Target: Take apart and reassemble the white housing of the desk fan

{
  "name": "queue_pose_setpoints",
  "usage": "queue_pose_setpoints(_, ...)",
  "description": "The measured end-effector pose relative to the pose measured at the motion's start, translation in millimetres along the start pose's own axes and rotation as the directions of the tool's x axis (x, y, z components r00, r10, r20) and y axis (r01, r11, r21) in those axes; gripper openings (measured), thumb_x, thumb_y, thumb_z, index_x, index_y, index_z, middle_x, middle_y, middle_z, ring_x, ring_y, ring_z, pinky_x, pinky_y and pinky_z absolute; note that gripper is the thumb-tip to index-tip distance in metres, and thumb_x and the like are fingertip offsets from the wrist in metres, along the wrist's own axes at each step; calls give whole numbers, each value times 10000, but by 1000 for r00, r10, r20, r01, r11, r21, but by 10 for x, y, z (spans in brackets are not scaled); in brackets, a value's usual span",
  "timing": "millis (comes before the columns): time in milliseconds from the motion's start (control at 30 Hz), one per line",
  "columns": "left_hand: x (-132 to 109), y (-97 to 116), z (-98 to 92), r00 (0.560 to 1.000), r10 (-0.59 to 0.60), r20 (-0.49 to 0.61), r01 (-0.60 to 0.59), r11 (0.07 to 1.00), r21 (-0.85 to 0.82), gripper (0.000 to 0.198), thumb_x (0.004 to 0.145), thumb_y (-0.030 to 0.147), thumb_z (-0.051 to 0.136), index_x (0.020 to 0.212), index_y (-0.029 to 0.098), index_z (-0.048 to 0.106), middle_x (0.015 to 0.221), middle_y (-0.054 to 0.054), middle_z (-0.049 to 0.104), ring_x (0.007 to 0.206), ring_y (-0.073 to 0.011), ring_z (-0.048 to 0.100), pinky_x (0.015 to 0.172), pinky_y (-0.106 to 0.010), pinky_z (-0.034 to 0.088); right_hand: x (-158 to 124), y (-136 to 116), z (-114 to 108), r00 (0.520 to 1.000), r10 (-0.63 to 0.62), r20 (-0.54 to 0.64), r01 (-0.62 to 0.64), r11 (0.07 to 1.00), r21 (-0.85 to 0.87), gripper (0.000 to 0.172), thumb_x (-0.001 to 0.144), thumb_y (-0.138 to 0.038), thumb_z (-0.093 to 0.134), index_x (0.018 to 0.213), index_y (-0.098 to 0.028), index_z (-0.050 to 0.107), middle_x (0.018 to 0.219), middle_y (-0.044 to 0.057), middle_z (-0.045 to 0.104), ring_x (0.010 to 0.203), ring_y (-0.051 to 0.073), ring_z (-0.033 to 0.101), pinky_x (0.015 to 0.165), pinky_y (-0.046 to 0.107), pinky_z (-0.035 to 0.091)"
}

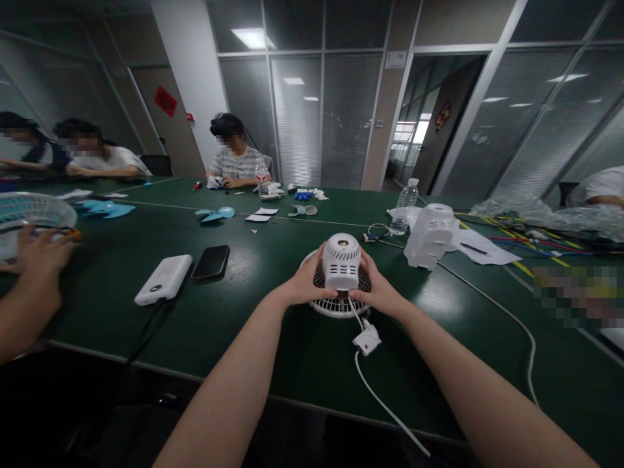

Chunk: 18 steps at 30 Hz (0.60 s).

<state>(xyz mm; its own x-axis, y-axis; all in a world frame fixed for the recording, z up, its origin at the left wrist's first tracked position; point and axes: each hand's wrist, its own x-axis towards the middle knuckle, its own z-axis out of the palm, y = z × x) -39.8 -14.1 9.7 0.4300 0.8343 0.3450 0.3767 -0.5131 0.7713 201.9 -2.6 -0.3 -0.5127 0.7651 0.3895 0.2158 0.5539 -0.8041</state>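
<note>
A small white fan lies face down on the green table, its round grille flat on the surface. The white vented motor housing stands on top of the grille. My left hand grips the housing's left side, fingers curled round it. On the housing's right side my right hand is wrapped the same way. A white cable with a small white switch box runs from under the grille toward the table's near edge.
A white power bank and a black phone lie to the left. Another white fan housing, papers and a water bottle sit to the right. Another person's hand rests by a fan grille at the far left. Other people sit at the far side.
</note>
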Motion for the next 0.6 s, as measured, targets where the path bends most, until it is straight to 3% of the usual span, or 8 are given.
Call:
queue_pose_setpoints(233,36,58,44,999,-13,-52,12,999,-33,1204,566,340,821,1509,279,76,1564,-115,201,1432,-397,151,1158,-596,102,30,-12,8,999,18,-27,-20,998,-66,1042,763,-431,720,1511,-289,9,1505,113,365,1418,302,290,1166,548,204)
queue_pose_setpoints(600,15,26,-1,1000,-16,11,15,999,30,1241,581,388,816,1514,268,6,1578,-123,151,1435,-408,126,1151,-618,102,20,3,-16,1000,4,-27,-5,1000,-13,998,734,-377,753,1494,-286,112,1504,118,364,1415,288,299,1170,532,206)
